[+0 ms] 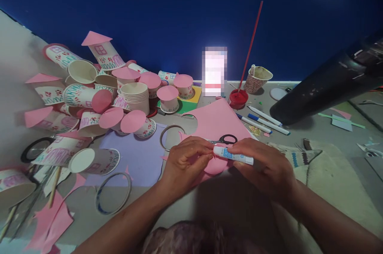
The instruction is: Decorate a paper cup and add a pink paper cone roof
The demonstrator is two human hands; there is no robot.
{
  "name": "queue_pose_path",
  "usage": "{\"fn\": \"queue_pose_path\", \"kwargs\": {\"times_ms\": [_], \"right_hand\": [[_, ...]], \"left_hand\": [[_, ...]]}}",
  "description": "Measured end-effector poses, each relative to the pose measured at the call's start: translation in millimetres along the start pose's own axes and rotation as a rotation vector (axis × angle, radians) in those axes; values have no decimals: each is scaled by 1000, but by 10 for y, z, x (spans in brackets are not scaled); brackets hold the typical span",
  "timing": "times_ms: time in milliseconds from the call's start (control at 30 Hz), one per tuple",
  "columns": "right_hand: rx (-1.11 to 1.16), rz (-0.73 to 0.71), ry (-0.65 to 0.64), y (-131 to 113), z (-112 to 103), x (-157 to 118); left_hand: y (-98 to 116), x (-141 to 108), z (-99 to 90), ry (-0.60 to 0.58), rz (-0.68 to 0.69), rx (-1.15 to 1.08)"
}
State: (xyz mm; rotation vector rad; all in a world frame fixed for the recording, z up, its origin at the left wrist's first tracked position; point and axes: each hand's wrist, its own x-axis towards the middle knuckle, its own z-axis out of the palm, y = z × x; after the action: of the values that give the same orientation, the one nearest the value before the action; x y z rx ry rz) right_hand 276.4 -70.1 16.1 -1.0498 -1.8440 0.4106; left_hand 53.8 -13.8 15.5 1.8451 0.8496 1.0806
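My right hand [266,166] is closed round a white and blue glue stick [233,155], which lies nearly level with one end pointing left. Just under that end is a rounded piece of pink paper [216,167], its edge pinched between the thumb and fingers of my left hand [190,160]. Behind both hands, black-handled scissors [229,139] rest on a larger pink sheet [215,116] with a curved bite cut from its left side. Whether the glue touches the paper is hard to make out.
Many decorated paper cups [79,98], several with pink cone tops, crowd the left over a purple sheet [140,162]. Tape rings [113,193] lie nearby. Markers [269,122], a red pot [238,99] with a stick, and a thick black pole [323,78] stand right. A lit screen leans behind.
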Motion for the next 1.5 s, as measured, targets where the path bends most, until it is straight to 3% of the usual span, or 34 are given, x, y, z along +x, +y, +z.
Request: {"fn": "queue_pose_path", "kwargs": {"times_ms": [167,367,833,967,1200,1500], "right_hand": [[-17,-15,-1,-3,16,-11],[-133,-146,-18,13,50,-38],[-367,-212,-8,-65,101,-145],[-434,-220,14,-58,91,-137],[-499,-126,86,-117,-17,-6],[-447,-238,63,-95,-2,4]], "left_hand": [[10,5,12,-11,45,64],[-28,13,20,4,163,152],[-6,-37,90,5,207,175],[28,-53,105,-8,71,73],[83,-4,42,24,-344,-132],[69,-3,34,46,-413,-155]]}}
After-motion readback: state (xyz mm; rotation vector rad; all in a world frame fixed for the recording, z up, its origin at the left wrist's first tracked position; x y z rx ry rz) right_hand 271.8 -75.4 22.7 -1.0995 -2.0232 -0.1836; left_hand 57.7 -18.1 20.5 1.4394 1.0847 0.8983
